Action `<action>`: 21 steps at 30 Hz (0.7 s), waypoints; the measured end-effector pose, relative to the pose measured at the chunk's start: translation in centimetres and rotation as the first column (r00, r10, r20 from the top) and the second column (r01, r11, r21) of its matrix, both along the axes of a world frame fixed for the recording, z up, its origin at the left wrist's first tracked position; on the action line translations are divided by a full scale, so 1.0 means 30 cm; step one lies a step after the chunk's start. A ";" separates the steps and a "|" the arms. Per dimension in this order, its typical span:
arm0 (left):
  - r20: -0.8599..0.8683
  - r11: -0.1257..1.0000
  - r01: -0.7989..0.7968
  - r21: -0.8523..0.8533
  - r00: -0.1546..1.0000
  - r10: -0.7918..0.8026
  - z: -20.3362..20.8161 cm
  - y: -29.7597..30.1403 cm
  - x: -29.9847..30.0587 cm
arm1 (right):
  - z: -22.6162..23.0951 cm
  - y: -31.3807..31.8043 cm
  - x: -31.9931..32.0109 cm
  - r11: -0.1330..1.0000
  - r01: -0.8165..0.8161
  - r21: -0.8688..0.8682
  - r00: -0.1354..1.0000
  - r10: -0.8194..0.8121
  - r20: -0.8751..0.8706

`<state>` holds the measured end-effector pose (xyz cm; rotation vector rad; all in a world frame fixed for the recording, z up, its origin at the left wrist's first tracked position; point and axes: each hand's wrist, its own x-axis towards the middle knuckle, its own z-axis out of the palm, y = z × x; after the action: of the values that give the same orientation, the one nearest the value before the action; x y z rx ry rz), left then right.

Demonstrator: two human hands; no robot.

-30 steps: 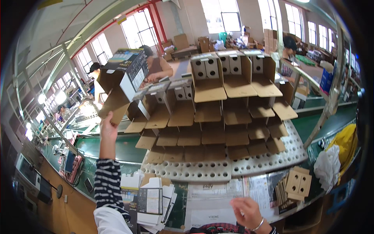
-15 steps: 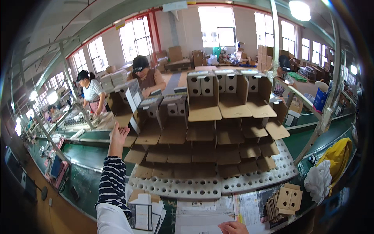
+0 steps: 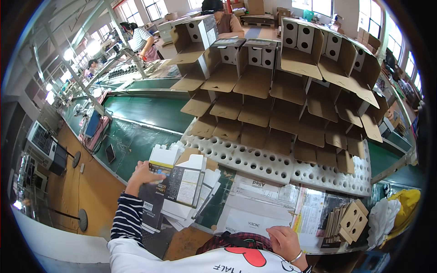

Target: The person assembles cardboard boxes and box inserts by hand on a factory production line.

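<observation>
My left hand [image 3: 144, 174] is at the left side of the bench, closed on the edge of a flat, unfolded dark printed carton [image 3: 169, 184], its thumb lying across the top. Under and around that carton are more flat white cartons [image 3: 210, 179] in a loose pile. My right hand [image 3: 283, 241] hangs close to my body at the front edge of the bench, fingers loosely curled together, with nothing visible in them. Beyond the pile rise stacked open boxes [image 3: 255, 109] with brown flaps facing me; white inserts with round holes show inside the upper ones.
The boxes stand on a white perforated foam board [image 3: 246, 159]. At the right are a stack of brown cardboard inserts [image 3: 353, 221], a white plastic bag [image 3: 381, 218] and a yellow cloth [image 3: 406, 204]. A phone [image 3: 110, 154] lies on the green bench. Co-workers are beyond.
The view has turned down and to the left. My left hand has come back from beside the box stack to the flat cartons. More of my right hand now shows.
</observation>
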<state>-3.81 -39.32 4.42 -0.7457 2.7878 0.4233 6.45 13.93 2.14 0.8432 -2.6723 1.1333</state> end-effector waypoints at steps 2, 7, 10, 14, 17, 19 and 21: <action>0.011 0.988 -0.140 -0.063 0.990 0.141 -0.008 0.015 0.046 | 0.003 -0.013 0.006 0.999 -0.043 0.017 0.999 0.043 0.006; -0.002 0.978 -0.208 0.003 0.978 0.208 -0.012 -0.021 0.056 | 0.003 -0.017 0.014 0.995 -0.096 0.023 0.994 0.098 -0.050; -0.058 0.978 -0.206 0.022 0.977 0.207 -0.017 -0.053 0.061 | 0.007 -0.021 0.029 0.994 -0.105 0.019 0.993 0.106 -0.052; -0.139 0.983 -0.152 0.107 0.976 0.166 0.100 -0.030 0.074 | 0.009 0.002 0.052 0.997 -0.078 -0.006 0.996 0.078 -0.044; -0.400 0.843 0.038 0.537 0.891 0.214 0.249 0.049 0.081 | 0.016 0.022 0.042 0.997 -0.058 -0.041 0.998 0.058 0.012; -0.576 0.681 0.325 0.656 0.799 0.173 0.384 0.238 0.099 | 0.031 0.033 0.031 0.977 -0.043 -0.207 0.983 0.078 0.164; -0.686 0.760 0.422 0.494 0.726 0.043 0.459 0.415 0.119 | 0.036 0.043 0.011 0.940 0.072 -0.335 0.974 0.007 0.228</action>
<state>-0.24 -26.86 18.20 -0.1008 2.9197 1.7790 6.77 15.23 3.22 0.6385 -2.5247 1.7126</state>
